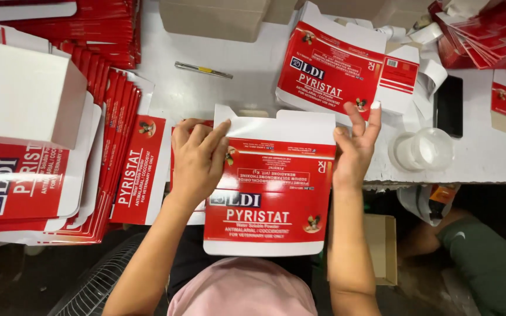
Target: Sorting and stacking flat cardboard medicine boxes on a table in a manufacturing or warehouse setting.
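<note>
Both hands are holding one flat red-and-white carton blank (270, 193) in front of the person, over the near edge of the white table (247, 76). The left hand (197, 161) is lying palm-down on the blank's left edge, fingers curled over its upper left corner, pressing and gripping it. The right hand (355, 146) is pinching the blank's right upper edge, thumb on the face, fingers raised and partly spread behind the edge. The blank is stretching between the two hands, its white top flaps pointing away from the person and its lower rounded edge hanging off the table toward the lap.

Left of the left hand, just beside it, a fanned stack of flat red blanks (112, 158) is lying; further left a folded white box (21, 93) is sitting on top of more blanks. Beyond the right hand, nearly touching its fingertips, another flat blank (329, 70) is lying. Right of the right hand a clear plastic cup (423, 149) is sitting near the table edge, with a black phone (449, 105) behind it. A utility knife (203, 70) is lying beyond the left hand on bare table, the only open stretch. Table edge is running right under the right wrist.
</note>
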